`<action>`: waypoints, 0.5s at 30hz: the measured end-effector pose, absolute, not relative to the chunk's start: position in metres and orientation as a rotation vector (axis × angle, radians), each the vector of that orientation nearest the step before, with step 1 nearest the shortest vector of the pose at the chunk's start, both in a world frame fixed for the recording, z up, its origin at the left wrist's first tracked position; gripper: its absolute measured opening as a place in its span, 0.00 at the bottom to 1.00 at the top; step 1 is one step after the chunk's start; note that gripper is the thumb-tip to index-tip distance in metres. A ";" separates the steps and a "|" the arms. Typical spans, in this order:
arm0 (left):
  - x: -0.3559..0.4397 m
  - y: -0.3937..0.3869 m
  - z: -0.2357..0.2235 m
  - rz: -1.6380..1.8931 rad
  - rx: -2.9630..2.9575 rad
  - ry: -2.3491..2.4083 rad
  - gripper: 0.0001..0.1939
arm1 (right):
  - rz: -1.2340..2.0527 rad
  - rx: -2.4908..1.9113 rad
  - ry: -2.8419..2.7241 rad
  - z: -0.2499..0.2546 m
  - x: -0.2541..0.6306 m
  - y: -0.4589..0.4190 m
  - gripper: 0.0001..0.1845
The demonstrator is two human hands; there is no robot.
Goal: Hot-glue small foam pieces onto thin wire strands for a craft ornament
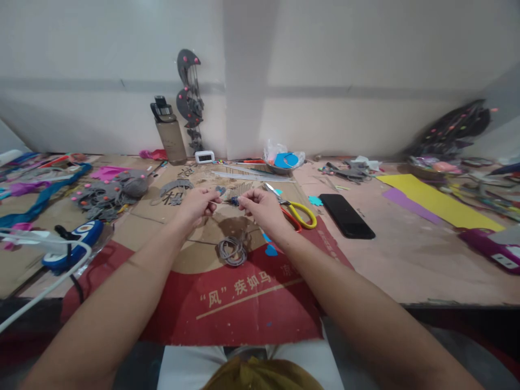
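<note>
Above the cardboard [260, 309], my left hand [200, 205] is closed in a pinch, with a small blue-grey piece [220, 190] at its fingertips. Facing it across a narrow gap, my right hand [260, 207] pinches a small dark blue piece [234, 201], whose kind is too small to make out. A coil of grey cord [232, 251] lies below both hands, one strand running off to the left. Scissors [303, 214] with yellow and orange handles rest just right of my right hand, partly behind it. Blue cut-out shapes [271, 249] lie beside my right forearm.
A black phone [346, 215] lies on the right, near yellow sheet material [439, 200]. Grey cut pieces with pink dots [109, 192] and a blue glue gun-like device [73, 246] with a white cable are left. A bottle [169, 135] and small clock [204, 157] stand behind.
</note>
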State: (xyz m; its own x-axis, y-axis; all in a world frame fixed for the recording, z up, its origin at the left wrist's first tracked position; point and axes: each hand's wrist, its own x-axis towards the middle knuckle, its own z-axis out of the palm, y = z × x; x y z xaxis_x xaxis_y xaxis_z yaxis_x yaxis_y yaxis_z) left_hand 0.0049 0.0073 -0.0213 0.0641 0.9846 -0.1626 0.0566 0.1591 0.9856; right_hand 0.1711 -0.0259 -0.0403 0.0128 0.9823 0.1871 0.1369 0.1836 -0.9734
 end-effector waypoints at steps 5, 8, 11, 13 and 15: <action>-0.005 0.011 -0.025 0.646 1.400 1.614 0.12 | 1.002 -1.160 -1.326 -0.040 0.174 -0.026 0.09; -0.007 0.012 -0.025 0.503 1.537 1.658 0.11 | 0.971 -1.171 -1.322 -0.039 0.176 -0.026 0.10; -0.010 0.013 -0.024 0.467 1.630 1.639 0.10 | 0.959 -1.193 -1.329 -0.039 0.178 -0.026 0.10; -0.011 0.011 -0.021 0.444 1.704 1.634 0.08 | 0.959 -1.202 -1.330 -0.039 0.179 -0.026 0.10; -0.011 0.008 -0.018 0.403 1.819 1.634 0.06 | 0.953 -1.204 -1.330 -0.040 0.179 -0.025 0.10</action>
State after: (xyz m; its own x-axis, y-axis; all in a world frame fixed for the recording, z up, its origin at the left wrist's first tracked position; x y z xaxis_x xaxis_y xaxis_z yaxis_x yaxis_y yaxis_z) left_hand -0.0107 0.0083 -0.0176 0.1755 0.9654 -0.1928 0.7649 -0.0104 0.6441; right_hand 0.1795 -0.0253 -0.0396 0.0627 0.9808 0.1845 0.1406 0.1743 -0.9746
